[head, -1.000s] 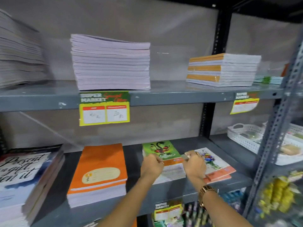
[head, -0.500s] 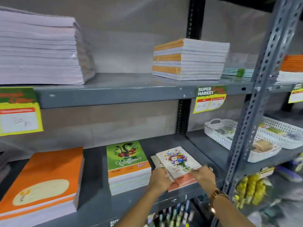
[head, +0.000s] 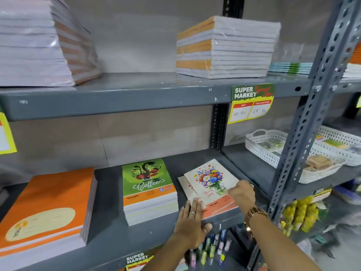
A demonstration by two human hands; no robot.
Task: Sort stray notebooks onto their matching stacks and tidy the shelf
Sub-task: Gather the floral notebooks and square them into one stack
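While my left hand (head: 192,227) lies flat with fingers spread wide at the front edge of the lower shelf (head: 109,237), its fingertips rest on the near corner of the floral notebooks (head: 211,184). My right hand (head: 242,192), a gold watch (head: 254,213) on its wrist, pinches the right edge of the top floral notebook between narrowed fingers. I count two floral covers, the upper one skewed over the lower; whether more lie beneath I cannot tell. They sit at the right end of this shelf, near its front edge. Just to their left stands one stack of green coffee notebooks (head: 148,184), and further left one stack of orange notebooks (head: 48,208). To the right, on the neighbouring shelf, are two white baskets (head: 273,149). One price tag (head: 252,102) hangs from the front edge of the upper shelf (head: 136,98). On that upper shelf I count two tall wrapped stacks, the pale stack (head: 35,45) at the left and the orange-striped stack (head: 226,47) to the right, with one low green-and-blue pile (head: 289,67) beyond.
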